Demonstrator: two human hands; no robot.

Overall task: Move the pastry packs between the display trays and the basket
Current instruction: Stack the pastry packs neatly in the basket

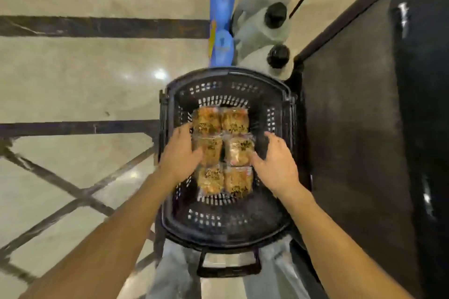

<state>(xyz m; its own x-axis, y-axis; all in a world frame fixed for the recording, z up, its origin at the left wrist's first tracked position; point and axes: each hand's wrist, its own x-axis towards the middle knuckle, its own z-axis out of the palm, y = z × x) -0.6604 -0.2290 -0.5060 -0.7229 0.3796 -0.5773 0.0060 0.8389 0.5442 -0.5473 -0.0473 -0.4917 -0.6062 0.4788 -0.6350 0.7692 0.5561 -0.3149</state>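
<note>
Head view: left hand (181, 153) reaching down into the basket (279, 94), fingers loosely curved against the left edge of the middle row of pastry packs (223, 152), fingertips touching the wrap; grip not plainly closed round anything, blur softens the detail. Right hand (275, 164) on the other side, fingers spread and relaxed, thumb tip touching or just beside the right-hand middle pack, remaining fingers over the basket's dark mesh wall; nothing held. Pastry packs lying flat on the basket bottom, six in clear wrap, two across and three deep, touching one another, golden-brown with dark print. Basket black, perforated, standing on pale glossy floor (73, 75) with dark inlay lines, handle (228, 267) folded down at the near end. Beyond the far rim: blue bottles (222, 5) and pale jugs (262, 29) with dark caps. Dark panel (359, 128) along the right.
</note>
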